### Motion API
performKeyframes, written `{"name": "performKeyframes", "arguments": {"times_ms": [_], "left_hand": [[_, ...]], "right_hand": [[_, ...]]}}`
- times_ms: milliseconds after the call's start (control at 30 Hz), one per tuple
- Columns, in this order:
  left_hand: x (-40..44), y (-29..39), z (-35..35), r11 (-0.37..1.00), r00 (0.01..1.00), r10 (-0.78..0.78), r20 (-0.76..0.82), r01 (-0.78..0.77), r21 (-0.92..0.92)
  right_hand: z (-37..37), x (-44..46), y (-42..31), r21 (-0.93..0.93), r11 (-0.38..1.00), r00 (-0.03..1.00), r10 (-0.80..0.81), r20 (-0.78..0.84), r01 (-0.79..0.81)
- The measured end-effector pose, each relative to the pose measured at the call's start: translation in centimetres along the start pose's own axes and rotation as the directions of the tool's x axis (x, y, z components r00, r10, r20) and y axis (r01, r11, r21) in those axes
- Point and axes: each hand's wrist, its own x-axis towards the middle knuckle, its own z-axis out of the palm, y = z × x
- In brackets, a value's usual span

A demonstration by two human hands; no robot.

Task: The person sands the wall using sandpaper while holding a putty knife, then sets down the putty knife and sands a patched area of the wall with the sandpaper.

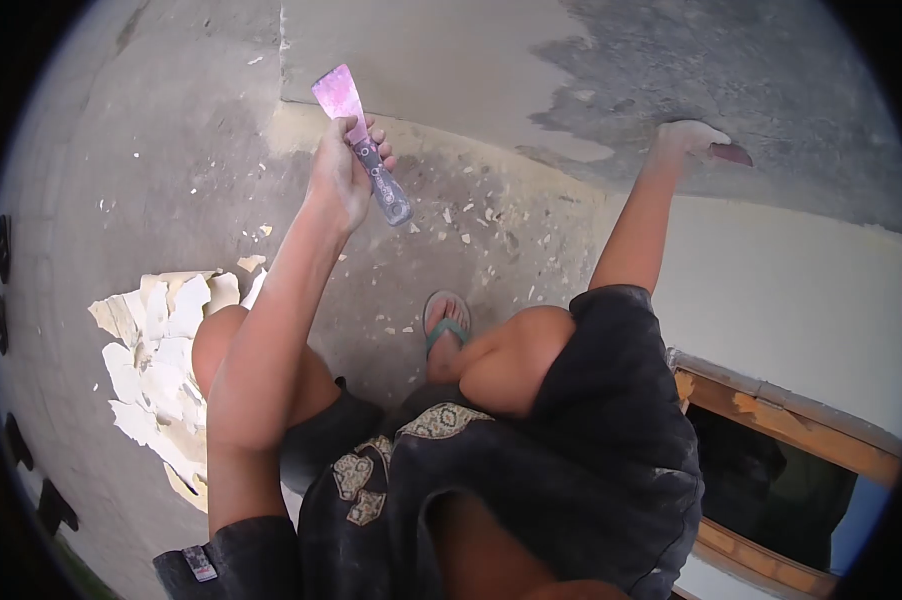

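My left hand (343,180) grips a putty knife (387,192) over the floor, its dark, speckled handle in my palm and its pinkish blade pointing up and away from me. Out to the right, my dusty right hand (683,136) is closed on a reddish-brown piece of sandpaper (733,154) and rests against the wall (711,60). Most of the sandpaper is hidden under the hand. Around it the wall is rough dark grey, with a smoother light-grey coat to the left and a pale painted part below.
A heap of peeled cream paint flakes (161,350) lies on the floor left of my knee. Small chips (491,215) are scattered along the wall's foot. My sandalled foot (446,322) stands between. A wooden window frame (791,420) is at the right, and dark footwear (56,508) at the far left.
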Motion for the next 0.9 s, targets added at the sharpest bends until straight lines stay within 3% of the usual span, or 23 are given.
{"name": "performKeyframes", "arguments": {"times_ms": [33, 67, 100, 133, 167, 267, 300, 333, 367, 467, 500, 533, 600, 700, 733, 767, 867, 900], "left_hand": [[-0.1, -0.2, 0.4, 1.000, 1.000, -0.013, -0.018, 0.013, 0.005], [-0.4, -0.4, 0.9, 0.999, 0.999, -0.031, -0.036, 0.032, 0.013], [-0.4, -0.8, 1.4, 0.999, 0.998, -0.047, -0.051, 0.048, 0.023], [-0.1, -1.5, 1.5, 0.997, 0.997, -0.074, -0.009, 0.074, 0.013], [0.2, -2.2, 1.2, 0.995, 0.994, -0.103, 0.029, 0.103, 0.004], [0.5, -1.9, 1.1, 0.993, 0.990, -0.116, 0.079, 0.117, -0.002], [-0.1, -2.1, 0.8, 0.990, 0.987, -0.142, 0.074, 0.143, -0.008], [-0.3, -1.7, 0.7, 0.993, 0.992, -0.117, 0.042, 0.117, 0.005], [-0.3, -1.2, 0.7, 0.996, 0.996, -0.093, 0.017, 0.093, 0.017], [0.0, -0.8, 0.1, 0.999, 0.999, -0.039, -0.003, 0.039, 0.012], [0.4, -0.7, 0.0, 1.000, 1.000, -0.022, -0.001, 0.022, 0.008], [0.8, -0.9, 0.3, 1.000, 1.000, -0.017, 0.006, 0.017, 0.005], [1.1, -1.5, 1.0, 1.000, 1.000, -0.021, 0.022, 0.021, -0.001], [0.8, -2.6, 1.4, 0.994, 0.993, -0.112, 0.035, 0.112, 0.011], [0.7, -2.6, 1.0, 0.993, 0.992, -0.120, 0.034, 0.120, 0.013], [0.7, -2.6, 0.8, 0.991, 0.991, -0.132, 0.035, 0.132, 0.013], [0.7, -2.4, 0.5, 0.993, 0.994, -0.108, -0.035, 0.109, 0.035], [0.7, -2.3, 0.6, 0.994, 0.994, -0.088, -0.067, 0.092, 0.053]], "right_hand": [[0.4, -4.6, -1.5, -0.056, 0.998, 0.949, 0.026, 0.315, -0.008], [1.0, -7.6, -0.2, -0.222, 0.915, 0.871, -0.214, 0.443, 0.337], [1.6, -10.6, 1.0, -0.313, 0.694, 0.724, -0.436, 0.535, 0.649], [1.1, -12.2, 1.8, -0.280, 0.413, 0.466, -0.474, 0.747, 0.867], [0.4, -12.9, 2.2, -0.155, 0.104, 0.183, -0.384, 0.905, 0.982], [0.0, -8.6, 0.5, -0.270, 0.363, 0.432, -0.506, 0.747, 0.892], [-0.4, -7.7, -1.4, -0.306, 0.807, 0.756, -0.243, 0.608, 0.506], [-0.8, -3.9, -1.6, -0.175, 0.947, 0.861, -0.156, 0.484, 0.270], [-0.9, -0.9, -1.6, 0.002, 0.999, 0.927, -0.031, 0.373, 0.032], [2.0, -6.1, -4.4, -0.404, 0.901, 0.987, -0.147, 0.058, 0.158], [2.3, -7.5, -2.8, -0.442, 0.799, 0.908, -0.298, 0.296, 0.406], [2.5, -9.0, -0.8, -0.415, 0.651, 0.753, -0.400, 0.523, 0.635], [1.6, -12.9, 1.6, -0.295, 0.182, 0.345, -0.405, 0.847, 0.938], [0.7, -10.0, 1.8, -0.239, -0.253, 0.112, -0.430, 0.896, 0.937], [0.5, -7.9, 0.4, -0.248, 0.216, 0.322, -0.456, 0.830, 0.944], [0.4, -5.8, -1.6, -0.197, 0.634, 0.520, -0.375, 0.768, 0.748], [0.6, -4.0, -6.1, -0.060, 0.948, 0.887, -0.269, 0.376, 0.313], [0.6, -4.6, -6.4, -0.156, 0.922, 0.863, -0.258, 0.434, 0.354]]}}
